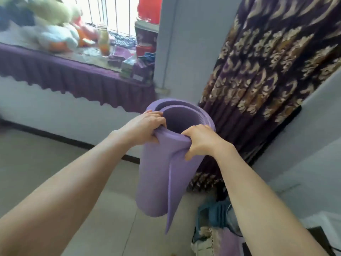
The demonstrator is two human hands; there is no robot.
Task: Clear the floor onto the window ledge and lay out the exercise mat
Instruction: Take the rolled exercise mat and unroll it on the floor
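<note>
A rolled purple exercise mat (158,174) hangs upright in the air in the middle of the view, its open end facing me. My left hand (144,126) grips the roll's top rim on the left. My right hand (201,141) pinches the loose outer edge at the top right. That free flap hangs down past the roll's bottom. The window ledge (70,61), draped in dark purple cloth, runs along the upper left and carries soft toys (55,34), a jar (103,40) and small boxes (132,69).
Pale floor tiles (46,163) spread below and to the left. A patterned dark curtain (267,71) hangs at the right beside a grey wall. Blue and purple items (215,215) lie on the floor at the bottom right, by my right forearm.
</note>
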